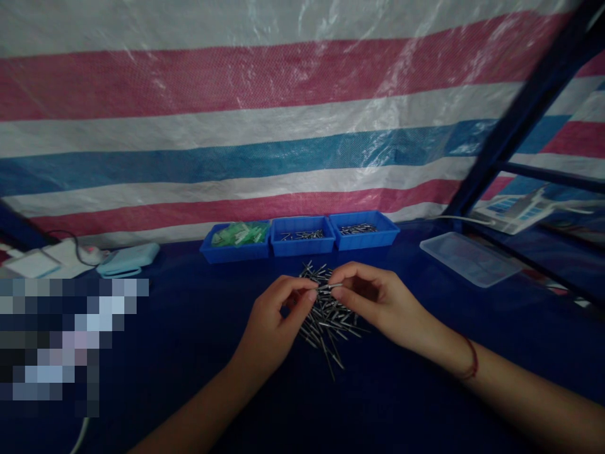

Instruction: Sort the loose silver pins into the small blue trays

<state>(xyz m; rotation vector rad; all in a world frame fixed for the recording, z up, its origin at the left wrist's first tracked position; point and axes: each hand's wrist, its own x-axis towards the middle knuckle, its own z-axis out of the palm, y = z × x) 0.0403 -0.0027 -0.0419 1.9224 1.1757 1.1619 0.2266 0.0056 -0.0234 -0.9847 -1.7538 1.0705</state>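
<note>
Over a loose pile of thin metal pins (pixel 326 318), my two hands meet at a short, slim silver metal pin (pixel 326 287). My left hand (pixel 278 312) pinches its left end between thumb and fingertips. The right end sits in a pinch of my right hand (pixel 385 302), which has a dark red cord round the wrist. Whether this is one piece or two joined end to end, I cannot tell. The pile lies on the dark blue table (pixel 189 366), and some pins show thicker bright sections. My fingers hide part of it.
Behind the pile stand three blue bins: the left bin (pixel 236 253) with green plastic packets, the middle bin (pixel 302 247) and right bin (pixel 366 239) with metal pins. A clear plastic lid (pixel 470 257) lies right; a light blue case (pixel 128 258) and power strip (pixel 61 260) left.
</note>
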